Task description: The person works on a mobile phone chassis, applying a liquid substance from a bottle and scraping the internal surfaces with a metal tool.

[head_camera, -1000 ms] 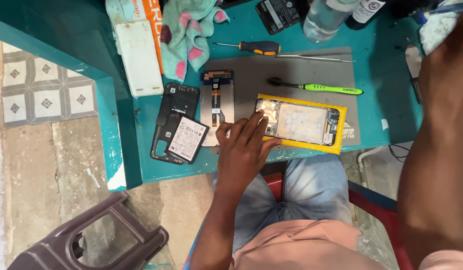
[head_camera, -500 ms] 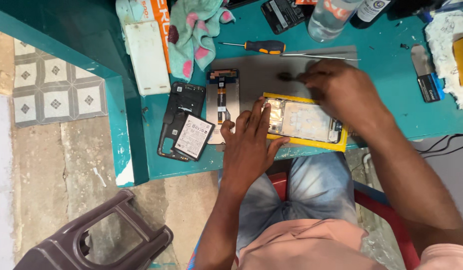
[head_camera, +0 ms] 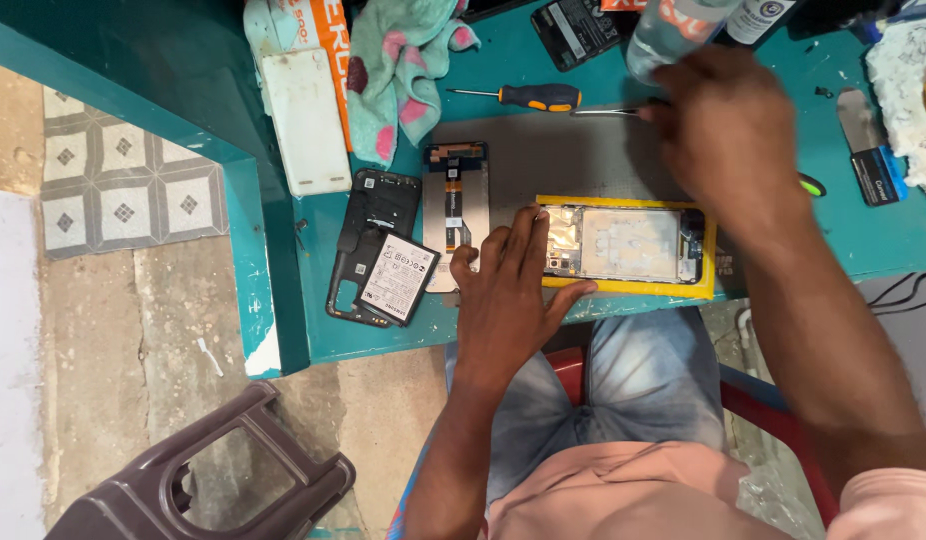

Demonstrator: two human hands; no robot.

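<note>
Phone frame (head_camera: 623, 245) is laid on the desk (head_camera: 783, 260), long axis left to right. Left hand (head_camera: 508, 290) is pressed flat on its left end, fingers spread. Right hand (head_camera: 728, 130) is blurred above it, by the tweezers (head_camera: 608, 110); its grip cannot be told.

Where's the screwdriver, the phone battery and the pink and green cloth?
Screwdriver (head_camera: 543, 97), head view, on its orange and black handle.
Battery (head_camera: 396, 279), head view, on its white label.
Cloth (head_camera: 395, 70), head view, on the middle of its folds.
</note>
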